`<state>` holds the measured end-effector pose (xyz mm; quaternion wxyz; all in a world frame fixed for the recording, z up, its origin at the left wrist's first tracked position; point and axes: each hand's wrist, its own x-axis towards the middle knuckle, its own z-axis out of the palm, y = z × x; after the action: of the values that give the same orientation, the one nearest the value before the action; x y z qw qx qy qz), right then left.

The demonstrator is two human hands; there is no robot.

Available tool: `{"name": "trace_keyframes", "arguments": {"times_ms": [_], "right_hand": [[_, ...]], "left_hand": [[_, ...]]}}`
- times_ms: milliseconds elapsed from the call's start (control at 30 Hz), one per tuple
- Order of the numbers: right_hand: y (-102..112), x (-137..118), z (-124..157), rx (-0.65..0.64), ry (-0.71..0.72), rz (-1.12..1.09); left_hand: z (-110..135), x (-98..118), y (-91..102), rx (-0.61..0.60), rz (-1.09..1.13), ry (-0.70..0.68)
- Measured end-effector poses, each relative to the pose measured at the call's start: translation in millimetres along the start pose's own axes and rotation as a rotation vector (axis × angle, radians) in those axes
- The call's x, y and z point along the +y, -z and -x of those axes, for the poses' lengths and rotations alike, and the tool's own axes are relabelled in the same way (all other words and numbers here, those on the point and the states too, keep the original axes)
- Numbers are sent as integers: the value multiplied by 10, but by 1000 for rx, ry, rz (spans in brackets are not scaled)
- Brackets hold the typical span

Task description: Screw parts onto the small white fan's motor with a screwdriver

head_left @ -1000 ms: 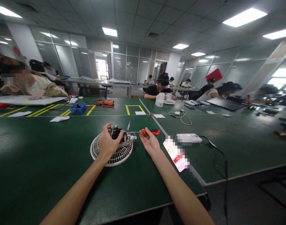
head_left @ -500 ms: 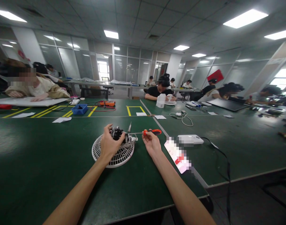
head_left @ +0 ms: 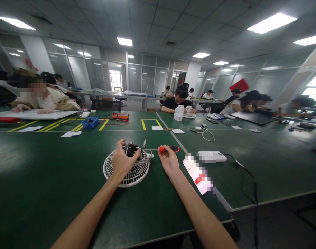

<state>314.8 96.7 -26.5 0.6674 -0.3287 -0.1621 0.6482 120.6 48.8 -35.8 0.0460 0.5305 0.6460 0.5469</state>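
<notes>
— Where is the fan motor (head_left: 132, 149)?
— On the white fan grille (head_left: 126, 172), on the green table (head_left: 44, 180); the left hand (head_left: 121, 162) is wrapped around it, arm stretched forward.
— And the right hand (head_left: 168, 160)?
— Just right of it, fingers closed on a red-handled screwdriver (head_left: 169, 149), shaft pointing at the motor. No writing is readable.

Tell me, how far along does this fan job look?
Partway, I'd guess. The white fan grille lies flat on the green table with the motor unit and its wires bared. The left hand grips that motor; the right hand holds a red-handled screwdriver pointed at it. A second screwdriver lies nearby.
</notes>
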Motion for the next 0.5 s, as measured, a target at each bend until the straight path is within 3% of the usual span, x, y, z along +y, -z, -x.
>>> {"name": "trace_keyframes", "arguments": {"times_ms": [200, 500], "right_hand": [[5, 12, 8, 50, -11, 101], [-13, 9, 8, 38, -9, 5]], "left_hand": [[1, -13, -12, 0, 4, -1], [1, 20, 8, -9, -5, -11]]}}
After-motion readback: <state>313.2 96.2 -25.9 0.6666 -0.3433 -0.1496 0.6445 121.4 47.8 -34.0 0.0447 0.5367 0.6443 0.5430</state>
